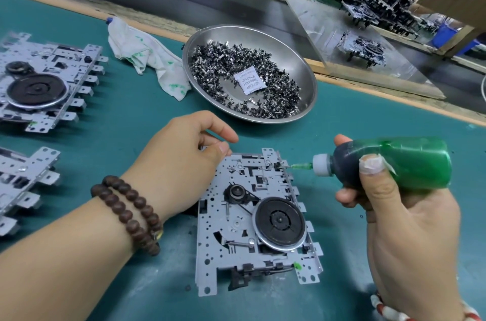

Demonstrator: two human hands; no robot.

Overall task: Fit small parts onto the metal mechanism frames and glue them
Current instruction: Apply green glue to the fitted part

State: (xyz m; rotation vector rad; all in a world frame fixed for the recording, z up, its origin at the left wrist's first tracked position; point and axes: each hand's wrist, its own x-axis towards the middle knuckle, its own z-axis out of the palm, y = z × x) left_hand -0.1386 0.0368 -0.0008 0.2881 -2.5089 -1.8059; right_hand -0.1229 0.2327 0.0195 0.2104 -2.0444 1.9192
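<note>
A grey metal mechanism frame (226, 218) with a black flywheel lies on the green mat in front of me. My left hand (181, 160) rests on its far left corner, thumb and fingers curled around the frame's edge. My right hand (389, 205) grips a green glue bottle (399, 163) held sideways. Its needle tip touches the frame's far right edge. A green glue dot (296, 265) marks the near right corner. A steel bowl (294, 52) of several small dark metal parts stands beyond the frame.
Two more mechanism frames (44, 84) (23, 184) lie at the left. A glue-stained white rag (147, 55) sits left of the bowl. A desiccant packet (249, 80) lies in the bowl. A clear panel (355, 39) and stacked mechanisms (368, 5) stand at the back right.
</note>
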